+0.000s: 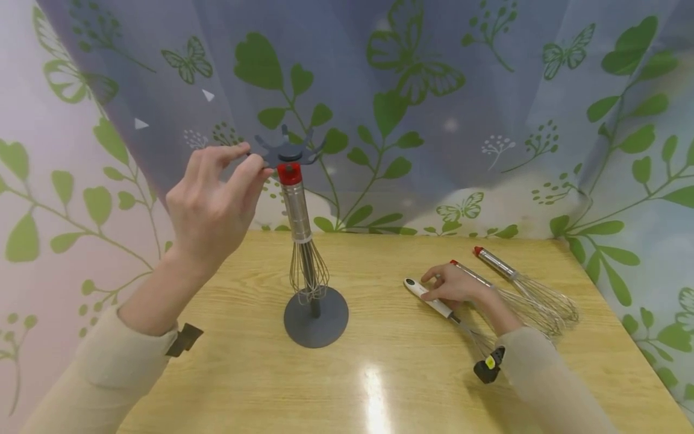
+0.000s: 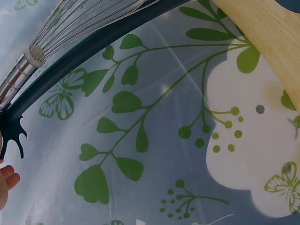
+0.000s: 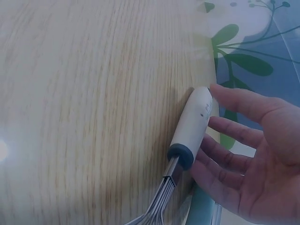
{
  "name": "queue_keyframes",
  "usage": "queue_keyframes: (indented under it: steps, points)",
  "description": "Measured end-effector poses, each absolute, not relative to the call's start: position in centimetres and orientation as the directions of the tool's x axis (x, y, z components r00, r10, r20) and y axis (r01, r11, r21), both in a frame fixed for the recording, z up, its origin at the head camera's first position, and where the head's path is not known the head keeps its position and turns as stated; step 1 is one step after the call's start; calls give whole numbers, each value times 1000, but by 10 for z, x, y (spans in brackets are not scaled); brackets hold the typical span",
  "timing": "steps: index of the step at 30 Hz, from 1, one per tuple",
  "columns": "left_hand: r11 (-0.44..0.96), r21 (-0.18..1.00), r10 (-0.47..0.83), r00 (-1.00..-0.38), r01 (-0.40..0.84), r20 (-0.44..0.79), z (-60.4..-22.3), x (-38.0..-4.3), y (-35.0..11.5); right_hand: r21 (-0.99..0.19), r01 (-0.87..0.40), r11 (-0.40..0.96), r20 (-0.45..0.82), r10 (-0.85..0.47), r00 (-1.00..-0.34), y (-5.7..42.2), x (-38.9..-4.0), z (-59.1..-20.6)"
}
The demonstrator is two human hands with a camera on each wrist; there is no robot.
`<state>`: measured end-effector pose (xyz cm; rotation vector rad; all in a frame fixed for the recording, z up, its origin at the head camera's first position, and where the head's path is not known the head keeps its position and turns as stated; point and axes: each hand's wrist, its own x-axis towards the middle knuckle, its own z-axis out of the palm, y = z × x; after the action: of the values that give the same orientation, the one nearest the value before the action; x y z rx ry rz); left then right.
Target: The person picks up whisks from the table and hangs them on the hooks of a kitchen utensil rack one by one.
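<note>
A dark grey utensil stand has a round base and a crown of hooks on top. My left hand pinches one of those hooks between thumb and forefinger. From the stand hangs a metal whisk with a red-tipped handle, its wires pointing down along the post; the left wrist view shows part of this whisk. On the right, a white-handled whisk lies on the table. My right hand is beside it, its relaxed fingers right at the white handle.
Two more metal whisks with red handle ends lie to the right: one whisk near the back, another partly behind my right hand. The wooden table meets a curtain printed with leaves and butterflies at its back edge.
</note>
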<state>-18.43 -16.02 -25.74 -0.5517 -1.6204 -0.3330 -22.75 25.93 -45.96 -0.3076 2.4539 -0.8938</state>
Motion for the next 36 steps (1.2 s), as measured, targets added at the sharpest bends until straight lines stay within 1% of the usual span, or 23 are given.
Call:
queue_keyframes:
  steps: [8, 16, 21, 36]
  points:
    - [835, -99, 155, -58, 541, 986, -258, -183, -160, -659, -16, 752, -388, -358, -849, 259, -229, -465]
    - [841, -110, 163, -55, 530, 985, -257, -183, -159, -655, -33, 755, -385, -371, -845, 259, -230, -472]
    - [841, -111, 166, -57, 530, 984, -257, -182, -159, -666, -11, 746, -398, -368, -840, 258, -230, -474]
    - [838, -104, 161, -60, 536, 985, -257, -181, -159, -654, -22, 756, -389, -361, -847, 259, -229, -475]
